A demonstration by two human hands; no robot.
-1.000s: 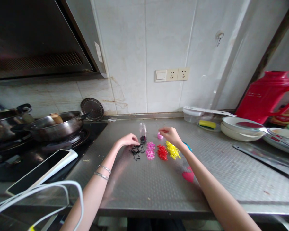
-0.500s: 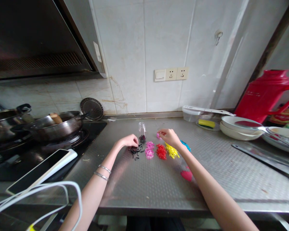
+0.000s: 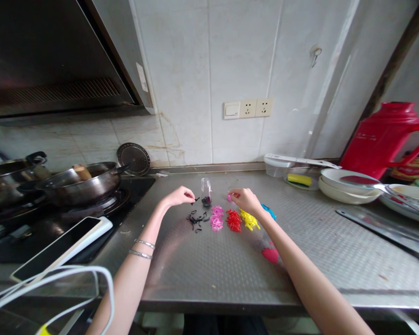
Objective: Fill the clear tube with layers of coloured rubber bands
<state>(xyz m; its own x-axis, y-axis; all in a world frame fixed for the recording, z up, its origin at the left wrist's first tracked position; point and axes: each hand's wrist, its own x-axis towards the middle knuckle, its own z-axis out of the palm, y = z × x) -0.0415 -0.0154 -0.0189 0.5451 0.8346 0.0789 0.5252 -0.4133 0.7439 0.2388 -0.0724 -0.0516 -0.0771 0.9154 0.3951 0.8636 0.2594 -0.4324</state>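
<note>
Nine o'clock of the jar (image 3: 206, 193), the left hand (image 3: 180, 196) pinches a black band (image 3: 196, 201), probably light, limp: hold one end. I cannot tell whether the right hand (image 3: 246, 200) grips.

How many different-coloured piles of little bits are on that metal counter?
5, in a row from left to right: black pile, pink pile, red pile, yellow pile and blue pile. The blue is partly hidden by the right arm, which could conceal more.
</note>
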